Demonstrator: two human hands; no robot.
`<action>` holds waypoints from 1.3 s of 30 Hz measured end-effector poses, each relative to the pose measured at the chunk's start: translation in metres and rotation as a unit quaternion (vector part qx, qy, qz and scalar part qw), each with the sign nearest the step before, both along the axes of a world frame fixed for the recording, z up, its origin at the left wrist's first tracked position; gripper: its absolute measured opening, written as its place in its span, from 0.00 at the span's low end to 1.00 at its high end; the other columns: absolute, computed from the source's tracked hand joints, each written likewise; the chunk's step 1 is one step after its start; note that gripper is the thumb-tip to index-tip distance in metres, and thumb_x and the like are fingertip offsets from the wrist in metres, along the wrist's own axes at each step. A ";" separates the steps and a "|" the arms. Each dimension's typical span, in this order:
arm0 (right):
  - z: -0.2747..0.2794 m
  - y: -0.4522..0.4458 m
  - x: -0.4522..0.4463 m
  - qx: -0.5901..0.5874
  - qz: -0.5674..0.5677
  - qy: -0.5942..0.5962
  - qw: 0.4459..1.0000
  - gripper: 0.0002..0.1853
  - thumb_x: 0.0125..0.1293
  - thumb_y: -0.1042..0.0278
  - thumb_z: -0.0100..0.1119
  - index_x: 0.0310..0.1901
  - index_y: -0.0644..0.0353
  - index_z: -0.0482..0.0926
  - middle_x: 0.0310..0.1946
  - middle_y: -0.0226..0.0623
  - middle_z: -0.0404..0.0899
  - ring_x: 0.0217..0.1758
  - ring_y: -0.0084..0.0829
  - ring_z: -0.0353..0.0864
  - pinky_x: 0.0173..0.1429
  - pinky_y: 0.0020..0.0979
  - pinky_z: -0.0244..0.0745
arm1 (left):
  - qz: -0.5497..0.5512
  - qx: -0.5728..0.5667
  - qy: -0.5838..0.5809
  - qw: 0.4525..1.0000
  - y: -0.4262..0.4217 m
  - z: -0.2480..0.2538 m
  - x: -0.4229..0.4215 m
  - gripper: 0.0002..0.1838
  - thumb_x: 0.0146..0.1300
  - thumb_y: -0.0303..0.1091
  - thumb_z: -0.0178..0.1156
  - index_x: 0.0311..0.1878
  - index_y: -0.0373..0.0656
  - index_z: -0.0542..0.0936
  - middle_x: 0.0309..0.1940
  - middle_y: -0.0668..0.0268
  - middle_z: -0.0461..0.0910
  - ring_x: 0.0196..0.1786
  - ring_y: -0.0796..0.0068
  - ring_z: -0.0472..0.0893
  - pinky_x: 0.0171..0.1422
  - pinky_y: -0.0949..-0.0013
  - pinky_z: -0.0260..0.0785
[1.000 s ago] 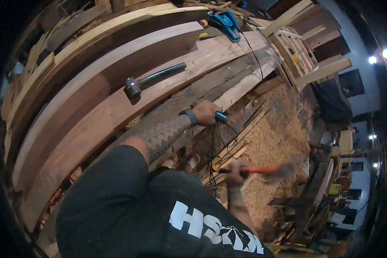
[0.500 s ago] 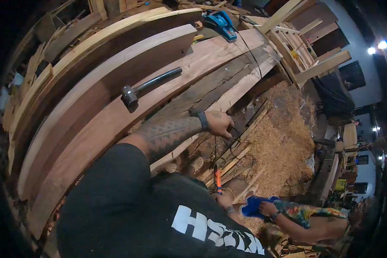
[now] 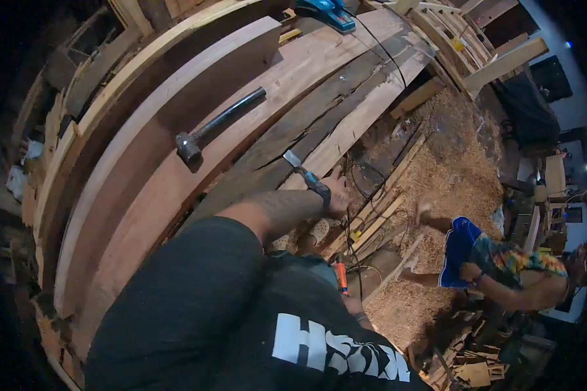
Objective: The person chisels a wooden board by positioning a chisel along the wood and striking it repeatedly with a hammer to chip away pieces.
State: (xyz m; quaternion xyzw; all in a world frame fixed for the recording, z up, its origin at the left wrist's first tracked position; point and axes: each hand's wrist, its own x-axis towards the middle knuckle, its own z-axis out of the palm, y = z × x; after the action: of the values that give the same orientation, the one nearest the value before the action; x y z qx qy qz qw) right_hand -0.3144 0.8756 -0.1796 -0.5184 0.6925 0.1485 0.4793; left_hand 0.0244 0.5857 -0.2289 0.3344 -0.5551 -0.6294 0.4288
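Slanting up and left in view from the left hand (image 3: pixel 336 197), the nearer one, the chisel (image 3: pixel 312 178) points its blade toward the dark plank (image 3: pixel 306 130); whether those fingers grip it, I cannot tell; the right hand (image 3: pixel 353 304), lower, closes round an orange handle (image 3: pixel 341 277).

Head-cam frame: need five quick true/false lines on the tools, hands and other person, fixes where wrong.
1. The dark mallet lies on the reddish plank. True.
2. The right hand grips the mallet. False: it holds an orange handle.
3. A chisel with a flat metal blade shows beside the left wrist. True.
4. The blue power planer stands out in the wood shavings. False: it is by the plank, at the picture's top edge.
5. The other person wears blue shorts. True.
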 end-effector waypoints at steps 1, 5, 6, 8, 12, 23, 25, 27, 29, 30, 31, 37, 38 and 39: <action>0.008 -0.005 0.007 0.004 -0.021 -0.006 1.000 0.28 0.67 0.44 0.59 0.40 0.70 0.84 0.27 0.43 0.85 0.33 0.40 0.85 0.39 0.40 0.76 | -0.009 -0.133 -0.222 0.966 -0.004 0.008 0.006 0.14 0.57 0.48 0.60 0.43 0.55 0.82 0.44 0.64 0.82 0.48 0.52 0.80 0.59 0.46 0.70; 0.033 -0.022 0.026 -0.016 -0.015 0.009 1.000 0.26 0.67 0.44 0.60 0.38 0.66 0.85 0.26 0.41 0.85 0.31 0.37 0.84 0.37 0.42 0.75 | -0.060 -0.378 -0.481 0.788 0.004 0.125 0.044 0.12 0.60 0.47 0.63 0.39 0.51 0.80 0.38 0.61 0.82 0.41 0.52 0.80 0.49 0.47 0.72; 0.034 -0.026 0.025 -0.032 0.009 0.023 0.999 0.25 0.67 0.44 0.61 0.37 0.65 0.85 0.26 0.40 0.84 0.30 0.36 0.83 0.37 0.42 0.75 | -0.055 -0.343 -0.468 0.812 0.008 0.145 0.048 0.12 0.60 0.47 0.64 0.38 0.49 0.80 0.36 0.60 0.82 0.39 0.51 0.80 0.46 0.48 0.72; 0.031 -0.027 0.020 -0.039 0.040 0.044 0.997 0.24 0.66 0.45 0.62 0.36 0.63 0.86 0.26 0.39 0.84 0.29 0.34 0.82 0.36 0.41 0.74 | -0.045 -0.310 -0.453 0.835 0.015 0.193 0.064 0.12 0.61 0.46 0.65 0.36 0.47 0.80 0.33 0.58 0.81 0.36 0.50 0.80 0.41 0.50 0.72; 0.005 -0.016 -0.001 -0.017 0.015 0.016 1.000 0.23 0.65 0.46 0.63 0.36 0.63 0.86 0.26 0.38 0.84 0.27 0.32 0.81 0.33 0.39 0.73 | 0.009 -0.310 -0.350 0.884 0.019 0.246 0.137 0.15 0.61 0.47 0.69 0.39 0.45 0.82 0.29 0.57 0.80 0.34 0.52 0.81 0.39 0.55 0.73; -0.053 0.020 -0.040 -0.055 0.028 0.059 0.996 0.25 0.65 0.44 0.61 0.40 0.63 0.85 0.30 0.44 0.86 0.31 0.43 0.85 0.37 0.44 0.76 | 0.060 -0.027 -0.244 0.968 -0.052 0.263 0.215 0.18 0.61 0.48 0.71 0.28 0.42 0.81 0.22 0.66 0.80 0.23 0.77 0.78 0.28 0.66 0.70; -0.062 0.041 -0.041 -0.096 0.057 0.121 0.986 0.27 0.67 0.40 0.58 0.42 0.61 0.86 0.32 0.45 0.87 0.34 0.45 0.86 0.39 0.46 0.77 | -0.041 -0.230 -0.423 0.876 -0.020 0.268 0.160 0.25 0.61 0.57 0.66 0.29 0.39 0.82 0.24 0.57 0.82 0.27 0.59 0.81 0.35 0.57 0.73; -0.115 0.060 -0.068 -0.072 0.102 0.049 0.991 0.28 0.68 0.37 0.56 0.45 0.58 0.86 0.36 0.46 0.88 0.37 0.48 0.87 0.41 0.48 0.78 | -0.101 -0.377 -0.469 0.792 0.012 0.230 0.123 0.19 0.56 0.51 0.67 0.31 0.41 0.84 0.30 0.51 0.82 0.36 0.46 0.82 0.42 0.49 0.75; -0.144 0.052 -0.081 -0.060 0.132 0.023 0.989 0.29 0.69 0.36 0.55 0.46 0.57 0.86 0.38 0.46 0.88 0.39 0.49 0.88 0.42 0.49 0.78 | -0.022 -0.398 -0.450 0.799 0.050 0.215 0.125 0.16 0.56 0.48 0.69 0.34 0.44 0.80 0.30 0.52 0.81 0.36 0.47 0.81 0.39 0.48 0.74; -0.150 0.049 -0.083 -0.057 0.134 0.034 0.989 0.29 0.69 0.35 0.55 0.46 0.57 0.86 0.38 0.46 0.88 0.39 0.49 0.88 0.42 0.49 0.78 | -0.011 -0.391 -0.422 0.818 0.060 0.222 0.138 0.15 0.56 0.46 0.69 0.33 0.44 0.80 0.28 0.53 0.80 0.34 0.47 0.81 0.38 0.50 0.73; -0.153 0.053 -0.086 -0.049 0.134 0.045 0.989 0.29 0.69 0.35 0.54 0.46 0.57 0.86 0.37 0.46 0.88 0.39 0.49 0.88 0.42 0.49 0.78 | -0.003 -0.380 -0.391 0.838 0.074 0.236 0.148 0.14 0.57 0.45 0.69 0.31 0.44 0.79 0.27 0.54 0.79 0.33 0.48 0.80 0.36 0.51 0.72; -0.118 0.044 -0.101 -0.082 0.304 0.084 0.945 0.27 0.66 0.37 0.59 0.43 0.57 0.87 0.32 0.47 0.86 0.37 0.46 0.87 0.41 0.47 0.77 | -0.005 -0.372 -0.200 0.906 0.163 0.319 0.133 0.11 0.56 0.40 0.70 0.33 0.44 0.80 0.26 0.56 0.79 0.34 0.48 0.80 0.37 0.53 0.71; -0.103 0.034 -0.091 -0.085 0.285 0.084 0.951 0.26 0.65 0.38 0.60 0.42 0.57 0.87 0.30 0.47 0.85 0.37 0.45 0.86 0.40 0.46 0.77 | -0.033 -0.399 -0.267 0.877 0.161 0.320 0.130 0.12 0.53 0.40 0.70 0.34 0.45 0.80 0.28 0.55 0.80 0.34 0.47 0.80 0.38 0.51 0.71; -0.080 0.024 -0.074 -0.056 0.153 0.088 0.983 0.25 0.63 0.39 0.62 0.41 0.57 0.87 0.30 0.47 0.84 0.36 0.44 0.86 0.40 0.46 0.76 | -0.061 -0.422 -0.330 0.842 0.159 0.317 0.128 0.13 0.51 0.40 0.70 0.36 0.46 0.81 0.29 0.55 0.80 0.35 0.46 0.80 0.39 0.49 0.71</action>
State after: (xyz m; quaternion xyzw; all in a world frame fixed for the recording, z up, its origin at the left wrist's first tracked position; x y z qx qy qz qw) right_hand -0.3882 0.8992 -0.2600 -0.6295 0.6514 0.2261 0.3582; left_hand 0.1526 0.7445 0.0883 0.2739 -0.8953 -0.2115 0.2806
